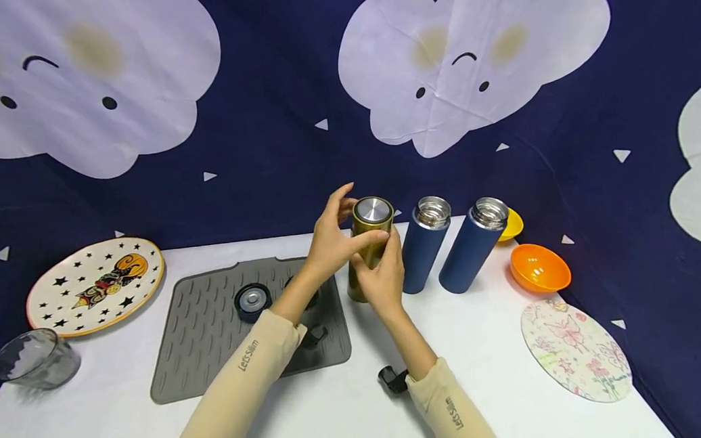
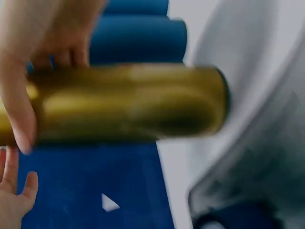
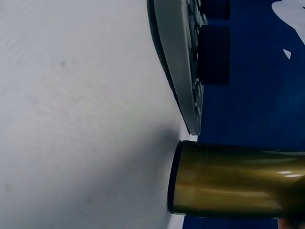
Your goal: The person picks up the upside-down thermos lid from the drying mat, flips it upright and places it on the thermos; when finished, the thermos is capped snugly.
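Observation:
My right hand [image 1: 382,278] grips a gold thermos bottle [image 1: 360,289], thumb on its left side and fingers on its right. The bottle stands upright with a brushed steel disc on top. My left hand [image 1: 334,240] is at the bottle's upper left, fingers spread, its thumb across the front. In the left wrist view the gold bottle [image 2: 143,102] lies across the picture, blurred. The right wrist view has the bottle's dark-rimmed base [image 3: 174,176] close over the white table. Two blue bottles, one nearer [image 1: 422,251] and one farther right [image 1: 469,251], stand with uncovered steel mouths.
A grey drying mat [image 1: 202,324] carries a round black lid [image 1: 252,302] and another dark one behind my left forearm. At left are a patterned oval plate [image 1: 74,286] and a glass bowl [image 1: 37,360]; at right, an orange bowl [image 1: 540,267], yellow bowl [image 1: 512,224] and floral board [image 1: 576,352].

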`<action>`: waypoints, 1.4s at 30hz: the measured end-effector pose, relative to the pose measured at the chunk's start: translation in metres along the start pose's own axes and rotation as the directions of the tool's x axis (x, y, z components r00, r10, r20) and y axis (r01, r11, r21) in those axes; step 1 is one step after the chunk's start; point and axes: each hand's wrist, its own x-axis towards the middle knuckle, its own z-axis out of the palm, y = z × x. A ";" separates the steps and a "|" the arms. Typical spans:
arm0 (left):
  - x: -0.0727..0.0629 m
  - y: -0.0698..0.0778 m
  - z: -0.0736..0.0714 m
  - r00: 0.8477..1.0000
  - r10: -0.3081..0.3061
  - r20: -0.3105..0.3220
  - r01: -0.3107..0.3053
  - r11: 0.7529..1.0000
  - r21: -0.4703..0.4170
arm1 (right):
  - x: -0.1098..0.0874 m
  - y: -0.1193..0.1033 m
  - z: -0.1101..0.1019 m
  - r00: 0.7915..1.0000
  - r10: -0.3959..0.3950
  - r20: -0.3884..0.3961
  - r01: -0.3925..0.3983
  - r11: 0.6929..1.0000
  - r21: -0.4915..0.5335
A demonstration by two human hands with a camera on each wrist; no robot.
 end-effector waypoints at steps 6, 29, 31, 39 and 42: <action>-0.009 -0.018 -0.019 0.997 -0.004 -0.072 -0.007 0.989 -0.150 | 0.000 0.000 0.000 1.000 0.002 -0.005 -0.002 1.000 0.001; -0.009 -0.024 -0.025 0.999 -0.005 -0.036 0.000 0.990 -0.138 | -0.005 0.000 0.004 1.000 -0.025 -0.005 0.025 1.000 -0.010; -0.013 -0.019 -0.019 0.999 -0.009 -0.034 0.003 0.984 -0.180 | -0.008 0.000 0.004 0.999 -0.037 -0.006 0.037 0.999 -0.027; -0.016 0.005 0.019 0.996 -0.050 -0.080 0.048 0.999 -0.025 | -0.013 -0.003 0.004 0.997 -0.070 -0.025 0.068 0.995 -0.076; -0.015 -0.001 0.014 0.995 -0.056 -0.087 0.054 0.998 -0.024 | -0.013 -0.003 0.005 0.996 -0.086 -0.010 0.085 0.995 -0.050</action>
